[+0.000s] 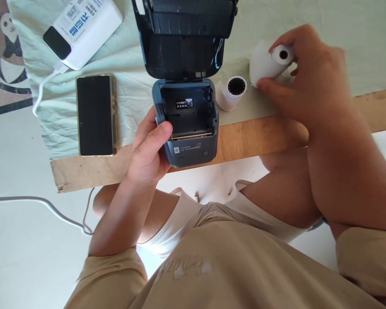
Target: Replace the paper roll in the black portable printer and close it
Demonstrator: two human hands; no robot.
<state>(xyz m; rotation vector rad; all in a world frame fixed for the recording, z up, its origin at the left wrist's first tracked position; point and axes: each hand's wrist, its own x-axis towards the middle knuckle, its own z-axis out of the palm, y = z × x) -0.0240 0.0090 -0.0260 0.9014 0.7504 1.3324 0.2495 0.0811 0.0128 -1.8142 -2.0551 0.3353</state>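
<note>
Phone (95,115), power bank (83,30), spare roll (231,92) beside open printer (185,122).

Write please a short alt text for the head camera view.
The left hand steadies an open small printer at the table edge, while the right hand holds a white paper roll. Another roll and a phone lie nearby.

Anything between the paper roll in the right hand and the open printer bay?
Nothing visible blocks it. The right hand holds a paper roll right of the printer, whose lid is up and bay looks empty. A second roll lies beside the printer's right wall, off the direct line. The left hand grips the left edge.
</note>
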